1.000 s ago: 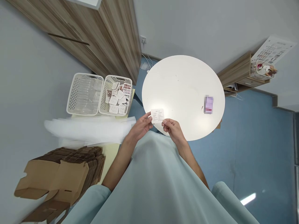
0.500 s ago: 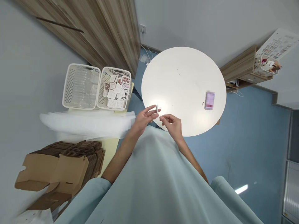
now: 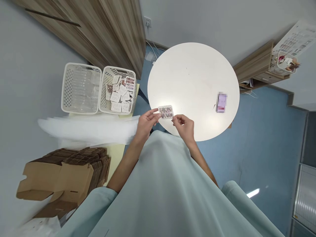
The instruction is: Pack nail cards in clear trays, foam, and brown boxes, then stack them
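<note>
Held up over the near edge of the round white table (image 3: 195,72) is a small flat press-on nail pack (image 3: 166,112), with two rows of dark pinkish oval pieces on a pale backing. My left hand (image 3: 145,124) pinches its left edge between thumb and fingers. At the pack's lower right corner, my right hand (image 3: 184,127) is closed, thumb and fingertips on the edge. The face with the rows is turned up toward me.
A pixelated purple item (image 3: 222,102) lies on the table's right side. On the left stand a white basket of clear plastic trays (image 3: 81,89), a basket of similar packs (image 3: 118,93), white sheets (image 3: 86,130) and folded cardboard boxes (image 3: 69,177).
The pack was edge-on in my left fingers and now lies flat to view. My right hand has come up to its right edge and taken hold.
</note>
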A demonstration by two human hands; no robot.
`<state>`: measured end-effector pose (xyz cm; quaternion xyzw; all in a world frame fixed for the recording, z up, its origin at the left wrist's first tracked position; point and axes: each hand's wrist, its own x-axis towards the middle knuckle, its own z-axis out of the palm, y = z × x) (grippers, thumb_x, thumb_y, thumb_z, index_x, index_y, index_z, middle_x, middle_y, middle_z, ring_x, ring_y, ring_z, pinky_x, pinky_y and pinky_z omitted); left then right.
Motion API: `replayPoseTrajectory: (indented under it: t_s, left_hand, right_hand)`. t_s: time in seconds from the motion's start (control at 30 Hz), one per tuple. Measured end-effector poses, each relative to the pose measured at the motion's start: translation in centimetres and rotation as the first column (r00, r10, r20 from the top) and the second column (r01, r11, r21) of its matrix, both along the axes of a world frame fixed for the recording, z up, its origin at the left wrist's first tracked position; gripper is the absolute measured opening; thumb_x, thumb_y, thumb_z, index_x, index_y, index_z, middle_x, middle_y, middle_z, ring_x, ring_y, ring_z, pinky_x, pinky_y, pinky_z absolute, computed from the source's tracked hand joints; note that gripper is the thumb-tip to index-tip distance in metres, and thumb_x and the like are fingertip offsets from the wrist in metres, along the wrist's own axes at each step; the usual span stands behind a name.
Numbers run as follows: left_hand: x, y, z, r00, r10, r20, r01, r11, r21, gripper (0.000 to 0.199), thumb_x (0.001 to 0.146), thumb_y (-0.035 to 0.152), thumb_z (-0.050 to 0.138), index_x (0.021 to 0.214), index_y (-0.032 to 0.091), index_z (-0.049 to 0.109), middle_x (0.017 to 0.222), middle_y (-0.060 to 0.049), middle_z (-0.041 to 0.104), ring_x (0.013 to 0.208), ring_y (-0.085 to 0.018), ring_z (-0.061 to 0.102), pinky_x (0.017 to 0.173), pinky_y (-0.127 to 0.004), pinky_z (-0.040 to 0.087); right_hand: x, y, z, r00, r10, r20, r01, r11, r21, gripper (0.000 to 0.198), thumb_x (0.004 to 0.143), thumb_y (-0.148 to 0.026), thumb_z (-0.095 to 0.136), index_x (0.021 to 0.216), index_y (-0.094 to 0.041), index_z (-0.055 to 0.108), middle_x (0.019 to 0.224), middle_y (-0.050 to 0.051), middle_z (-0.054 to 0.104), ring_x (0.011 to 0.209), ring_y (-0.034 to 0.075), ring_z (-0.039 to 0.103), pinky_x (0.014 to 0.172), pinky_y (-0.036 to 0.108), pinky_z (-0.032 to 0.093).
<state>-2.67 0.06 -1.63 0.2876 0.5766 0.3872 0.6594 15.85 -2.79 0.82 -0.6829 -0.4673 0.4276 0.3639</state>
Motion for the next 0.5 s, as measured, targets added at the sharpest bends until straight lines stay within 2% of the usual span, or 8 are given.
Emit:
replayPoseTrajectory:
  t_s: [0.1,0.23,0.3,0.37,0.43,0.5]
  left_hand:
    - [-0.1,0.2,0.1,1.0,0.023,-0.009,-0.023,1.0,0.011,0.06,0.068,0.05,0.095,0.116,0.019,0.077,0.091,-0.006,0.077,0.062,-0.01,0.052,0.058,-0.028,0.04]
    - [0.2,0.3,0.5,0.999,0.007,-0.038,-0.005,0.999,0.036,0.058,0.068,0.052,0.094,0.112,0.018,0.079,0.088,-0.006,0.076,0.06,-0.011,0.051,0.055,-0.029,0.038]
    - [0.3,0.3,0.6,0.998,-0.001,-0.069,0.003,0.999,0.033,0.058,0.068,0.053,0.093,0.112,0.018,0.079,0.087,-0.006,0.076,0.06,-0.011,0.051,0.055,-0.029,0.038]
    - [0.4,0.3,0.4,0.995,-0.006,-0.096,0.009,1.0,0.021,0.059,0.067,0.054,0.093,0.112,0.018,0.079,0.085,-0.006,0.076,0.06,-0.012,0.05,0.055,-0.029,0.037]
    - [0.4,0.2,0.2,0.994,-0.014,-0.11,0.015,1.0,0.008,0.059,0.067,0.054,0.094,0.112,0.018,0.079,0.084,-0.006,0.075,0.06,-0.012,0.05,0.055,-0.029,0.037]
    - [0.3,0.2,-0.1,0.992,-0.034,-0.118,0.034,0.999,-0.001,0.059,0.067,0.054,0.094,0.112,0.018,0.079,0.083,-0.006,0.075,0.06,-0.012,0.051,0.056,-0.029,0.038]
  right_hand:
    - [1.2,0.5,-0.4,0.983,0.005,-0.185,-0.021,0.996,-0.088,0.035,0.09,-0.057,0.071,0.087,-0.022,0.073,0.084,0.004,0.078,0.068,0.018,0.071,0.07,0.032,0.059]
    - [2.1,0.6,-1.0,0.97,0.051,-0.24,-0.082,0.989,-0.124,0.037,0.09,-0.058,0.071,0.087,-0.021,0.073,0.085,0.005,0.077,0.069,0.018,0.071,0.071,0.033,0.058]
    - [2.4,0.5,-1.3,0.98,0.085,-0.179,-0.108,0.986,-0.123,0.038,0.093,-0.059,0.069,0.091,-0.022,0.074,0.088,0.005,0.078,0.073,0.019,0.071,0.075,0.035,0.059]
    - [2.5,0.5,-1.4,0.993,0.115,-0.04,-0.117,0.991,-0.066,0.038,0.095,-0.059,0.068,0.105,-0.024,0.075,0.103,0.007,0.079,0.087,0.023,0.073,0.083,0.04,0.06]
    - [2.6,0.5,-1.3,0.977,0.176,0.123,-0.182,0.983,0.037,0.046,0.095,-0.056,0.07,0.13,-0.027,0.069,0.129,0.01,0.074,0.112,0.028,0.07,0.095,0.045,0.059]
    - [2.6,0.7,-1.3,0.918,0.296,0.263,-0.332,0.937,0.104,0.064,0.095,-0.05,0.073,0.152,-0.029,0.055,0.152,0.011,0.061,0.137,0.032,0.058,0.108,0.051,0.054]
